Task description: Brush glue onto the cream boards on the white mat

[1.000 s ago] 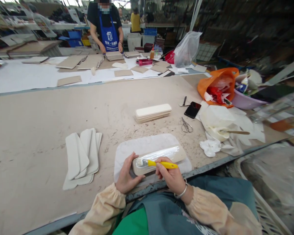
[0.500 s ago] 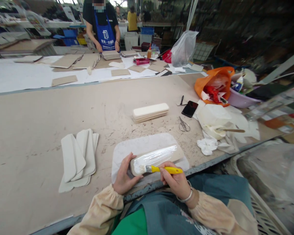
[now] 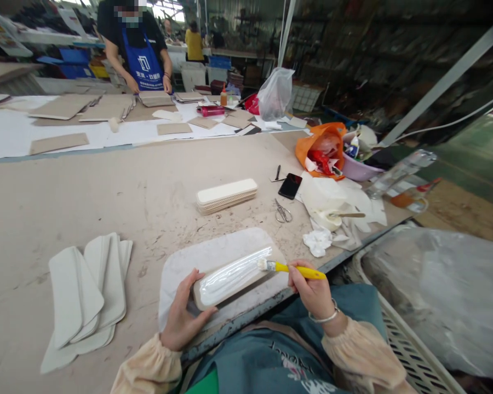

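Note:
A long round-ended board point(image 3: 234, 279), coated with wet, shiny white glue, lies on a white rounded sheet point(image 3: 178, 268) near the table's front edge. Around the board's left end, my left hand point(image 3: 184, 314) has its thumb on the near side and its fingers on the far side, gripping it. My right hand point(image 3: 310, 287) holds a paintbrush point(image 3: 299, 271) by its yellow handle, with the white-smeared bristles at the board's right end. Farther back stands a neat stack of matching cream boards point(image 3: 227, 196). Loose off-white pieces point(image 3: 88, 295) lie overlapping at the left.
To the right are scissors point(image 3: 282, 212), a phone point(image 3: 290, 186), a crumpled tissue point(image 3: 317, 242) and a white container point(image 3: 322, 200) with a stick. Behind them stand an orange bag point(image 3: 320, 150) and a clear bottle point(image 3: 402, 172). A co-worker point(image 3: 139, 54) stands across the table.
The brush has moved from the board's left end to its right end, and the glue now looks spread more evenly. My left hand keeps its grip. The camera view has turned rightward.

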The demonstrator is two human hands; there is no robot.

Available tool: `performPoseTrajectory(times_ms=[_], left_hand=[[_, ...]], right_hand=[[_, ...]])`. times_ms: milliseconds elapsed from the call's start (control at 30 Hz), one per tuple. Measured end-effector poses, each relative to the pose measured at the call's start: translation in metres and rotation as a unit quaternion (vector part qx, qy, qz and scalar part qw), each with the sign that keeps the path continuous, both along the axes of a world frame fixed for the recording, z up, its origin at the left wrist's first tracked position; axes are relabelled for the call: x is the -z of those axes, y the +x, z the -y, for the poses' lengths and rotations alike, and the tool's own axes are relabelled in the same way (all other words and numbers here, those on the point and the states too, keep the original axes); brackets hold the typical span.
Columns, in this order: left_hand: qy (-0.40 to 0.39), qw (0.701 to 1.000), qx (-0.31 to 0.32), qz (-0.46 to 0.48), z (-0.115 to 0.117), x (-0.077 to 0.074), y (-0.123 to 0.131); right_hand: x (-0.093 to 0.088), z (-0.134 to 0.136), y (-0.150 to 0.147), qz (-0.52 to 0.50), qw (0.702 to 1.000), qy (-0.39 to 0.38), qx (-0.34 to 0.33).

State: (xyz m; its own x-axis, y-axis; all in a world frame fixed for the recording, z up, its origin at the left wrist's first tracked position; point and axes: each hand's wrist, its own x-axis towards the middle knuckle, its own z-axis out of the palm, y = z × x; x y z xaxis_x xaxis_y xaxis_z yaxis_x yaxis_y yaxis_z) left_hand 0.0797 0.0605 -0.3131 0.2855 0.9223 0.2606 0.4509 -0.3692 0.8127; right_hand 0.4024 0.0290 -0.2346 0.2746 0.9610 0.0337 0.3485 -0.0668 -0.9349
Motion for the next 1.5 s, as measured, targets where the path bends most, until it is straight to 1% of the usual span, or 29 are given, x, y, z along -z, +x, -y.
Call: performPoseTrajectory(times_ms=[133, 233, 333, 400, 433, 500, 567, 633, 700, 767, 833, 867, 933, 1033, 1133, 1200, 1300, 1400, 1500], left_hand=[[0.004, 1.0, -0.002, -0.008, 0.0, 0.001, 0.0], [0.003, 1.0, -0.003, -0.007, 0.0, 0.002, 0.0], [0.004, 1.0, -0.005, -0.006, 0.0, 0.003, 0.0], [0.007, 1.0, -0.006, -0.005, 0.0, 0.002, 0.0], [0.009, 1.0, -0.006, -0.006, 0.0, 0.002, 0.001], [0.012, 1.0, -0.007, -0.005, -0.001, 0.001, 0.001], [0.014, 1.0, -0.006, -0.005, 0.0, -0.001, 0.002], [0.014, 1.0, -0.006, -0.005, 0.0, -0.001, 0.002], [0.015, 1.0, -0.006, -0.005, 0.0, -0.002, 0.002], [0.014, 1.0, -0.006, -0.007, 0.0, -0.002, 0.001], [0.013, 1.0, -0.004, -0.009, 0.0, -0.002, 0.001], [0.012, 1.0, -0.003, -0.009, 0.0, -0.001, 0.001], [0.012, 1.0, -0.001, -0.008, -0.001, -0.001, 0.001], [0.01, 1.0, -0.001, -0.006, -0.001, -0.001, 0.001], [0.005, 1.0, 0.003, -0.007, 0.0, -0.002, 0.001], [0.003, 1.0, 0.006, -0.007, 0.001, -0.002, 0.001], [0.001, 1.0, 0.007, -0.002, 0.002, -0.001, 0.001], [0.002, 1.0, 0.007, 0.0, 0.001, -0.001, 0.002], [0.002, 1.0, 0.007, 0.004, 0.001, -0.003, 0.002]], right_hand=[[0.002, -0.001, 0.018, 0.039, 0.999, 0.014, 0.023], [0.003, 0.0, 0.025, 0.059, 0.997, 0.03, 0.039], [0.001, 0.001, 0.021, 0.051, 0.995, 0.053, 0.061], [-0.001, 0.003, 0.01, 0.018, 0.996, 0.059, 0.065], [-0.002, 0.004, 0.003, -0.002, 0.997, 0.058, 0.058], [-0.003, 0.006, -0.01, -0.03, 0.998, 0.048, 0.023], [-0.002, 0.008, -0.018, -0.024, 0.999, 0.037, -0.021], [0.0, 0.009, -0.017, 0.006, 0.999, 0.035, -0.036], [0.002, 0.009, -0.008, 0.038, 0.998, 0.042, -0.012], [0.002, 0.01, 0.002, 0.048, 0.997, 0.055, 0.031], [-0.001, 0.01, 0.008, 0.026, 0.996, 0.065, 0.058], [-0.003, 0.01, 0.008, 0.002, 0.996, 0.067, 0.056], [-0.007, 0.009, 0.001, -0.052, 0.996, 0.071, 0.017], [-0.009, 0.007, -0.015, -0.121, 0.987, 0.077, -0.073], [-0.008, 0.001, -0.027, -0.151, 0.975, 0.09, -0.138], [-0.008, -0.003, -0.032, -0.138, 0.97, 0.104, -0.169], [-0.014, -0.01, -0.041, -0.082, 0.964, 0.126, -0.221], [-0.02, -0.015, -0.056, -0.039, 0.955, 0.127, -0.266], [-0.021, -0.018, -0.072, -0.004, 0.946, 0.129, -0.297]])
